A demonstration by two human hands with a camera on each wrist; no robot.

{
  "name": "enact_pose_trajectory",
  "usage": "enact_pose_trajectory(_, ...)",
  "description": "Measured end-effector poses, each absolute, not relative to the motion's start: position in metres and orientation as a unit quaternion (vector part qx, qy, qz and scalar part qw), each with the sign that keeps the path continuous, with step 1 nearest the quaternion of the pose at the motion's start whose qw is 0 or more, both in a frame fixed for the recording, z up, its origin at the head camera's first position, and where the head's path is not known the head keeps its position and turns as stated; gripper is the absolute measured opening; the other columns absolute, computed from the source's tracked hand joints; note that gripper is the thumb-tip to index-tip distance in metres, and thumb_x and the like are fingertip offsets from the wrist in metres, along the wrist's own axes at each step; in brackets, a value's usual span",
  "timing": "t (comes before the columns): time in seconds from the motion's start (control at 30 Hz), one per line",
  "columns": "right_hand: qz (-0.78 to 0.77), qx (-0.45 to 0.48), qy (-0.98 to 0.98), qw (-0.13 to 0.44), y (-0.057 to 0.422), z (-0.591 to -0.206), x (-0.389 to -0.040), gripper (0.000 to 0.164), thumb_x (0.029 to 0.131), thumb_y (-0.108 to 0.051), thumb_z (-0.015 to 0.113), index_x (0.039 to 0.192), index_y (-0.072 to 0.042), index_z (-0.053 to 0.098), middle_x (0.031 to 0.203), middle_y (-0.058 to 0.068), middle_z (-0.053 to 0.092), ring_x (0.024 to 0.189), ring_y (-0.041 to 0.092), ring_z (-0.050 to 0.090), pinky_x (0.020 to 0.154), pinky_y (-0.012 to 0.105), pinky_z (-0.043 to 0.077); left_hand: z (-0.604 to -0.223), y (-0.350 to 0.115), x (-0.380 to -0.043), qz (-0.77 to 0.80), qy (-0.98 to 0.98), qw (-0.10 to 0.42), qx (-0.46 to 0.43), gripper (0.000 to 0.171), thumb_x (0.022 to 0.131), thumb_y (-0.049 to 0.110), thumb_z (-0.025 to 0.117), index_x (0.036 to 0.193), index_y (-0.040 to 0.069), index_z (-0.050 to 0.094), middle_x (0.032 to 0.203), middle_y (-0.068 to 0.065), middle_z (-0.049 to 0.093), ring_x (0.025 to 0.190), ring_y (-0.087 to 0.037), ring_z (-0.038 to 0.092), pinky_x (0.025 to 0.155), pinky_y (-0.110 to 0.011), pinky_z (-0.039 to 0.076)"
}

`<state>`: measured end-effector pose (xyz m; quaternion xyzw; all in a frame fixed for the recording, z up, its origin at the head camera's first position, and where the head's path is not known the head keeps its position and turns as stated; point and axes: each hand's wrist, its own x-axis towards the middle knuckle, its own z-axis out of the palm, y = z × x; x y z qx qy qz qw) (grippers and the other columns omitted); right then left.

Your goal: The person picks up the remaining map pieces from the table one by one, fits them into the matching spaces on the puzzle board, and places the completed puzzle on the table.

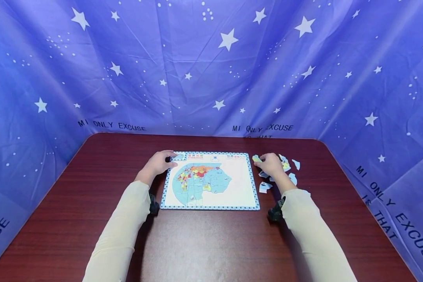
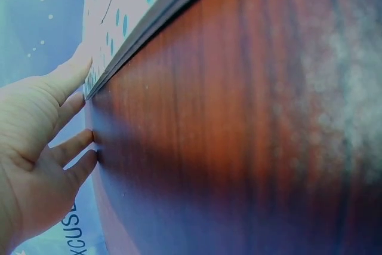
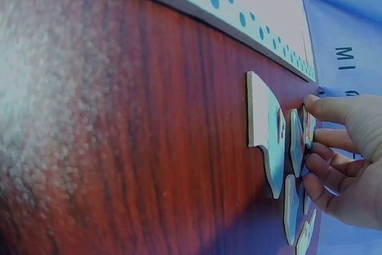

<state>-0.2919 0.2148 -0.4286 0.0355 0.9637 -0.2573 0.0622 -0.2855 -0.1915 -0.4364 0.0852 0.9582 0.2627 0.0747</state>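
Right of the world-map puzzle board [image 1: 237, 186], the right hand [image 1: 273, 166] pinches a yellow-green map piece [image 1: 256, 158] among loose pieces [image 1: 265, 187] its other fingers could scatter, the left hand [image 1: 158, 163] spread at the board's upper-left corner.

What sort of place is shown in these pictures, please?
Probably an indoor, curtained-off tabletop workspace: blue star-printed cloth hangs behind and beside a reddish table, on which a partly filled map puzzle lies.
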Motion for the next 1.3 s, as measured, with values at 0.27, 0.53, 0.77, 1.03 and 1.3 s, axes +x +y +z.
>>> enact_pose_trajectory(0.27,-0.275,0.051,0.959,0.050,0.2139,-0.4261,-0.2880,0.048,0.090,-0.028,0.063,0.126,0.002,0.055,0.126,0.023,0.055,0.106,0.036,0.056,0.087,0.046,0.050,-0.4354,-0.1908,-0.2837,0.264,0.958,0.074,0.082,0.048,0.092,0.027,0.060,0.135,0.008,0.051,0.148,-0.016,0.037,0.139,-0.036,0.029,0.112,-0.050,0.029)
enact_pose_trajectory(0.53,-0.297,0.063,0.952,0.033,0.2139,-0.4266,-0.2868,0.045,0.087,-0.027,0.066,0.121,0.002,0.057,0.119,0.022,0.058,0.090,0.030,0.060,0.074,0.039,0.051,-0.4370,-0.1911,-0.2834,0.263,0.959,0.070,0.083,0.049,0.091,0.027,0.061,0.135,0.008,0.051,0.147,-0.016,0.039,0.138,-0.035,0.031,0.112,-0.050,0.029)
enact_pose_trajectory(0.77,-0.318,0.064,0.946,0.017,0.2129,-0.4253,-0.2873,0.037,0.088,-0.021,0.066,0.117,0.001,0.060,0.106,0.021,0.062,0.078,0.026,0.062,0.065,0.035,0.052,-0.4361,-0.1911,-0.2830,0.267,0.958,0.071,0.080,0.049,0.091,0.027,0.061,0.136,0.008,0.050,0.147,-0.016,0.038,0.138,-0.036,0.031,0.111,-0.050,0.029)
enact_pose_trajectory(1.03,-0.342,0.069,0.937,0.022,0.2122,-0.4231,-0.2902,0.031,0.090,-0.015,0.062,0.116,0.002,0.063,0.113,0.023,0.062,0.088,0.029,0.063,0.064,0.032,0.050,-0.4353,-0.1917,-0.2813,0.271,0.957,0.077,0.074,0.050,0.092,0.027,0.061,0.136,0.009,0.049,0.148,-0.016,0.036,0.138,-0.036,0.030,0.111,-0.051,0.029)
enact_pose_trajectory(1.3,-0.345,0.076,0.935,0.026,0.2155,-0.4233,-0.2913,0.027,0.089,-0.015,0.062,0.109,0.003,0.066,0.102,0.021,0.066,0.077,0.022,0.064,0.061,0.031,0.050,-0.4354,-0.1915,-0.2818,0.278,0.955,0.073,0.079,0.049,0.092,0.026,0.060,0.136,0.008,0.050,0.148,-0.017,0.037,0.138,-0.036,0.029,0.112,-0.049,0.028)
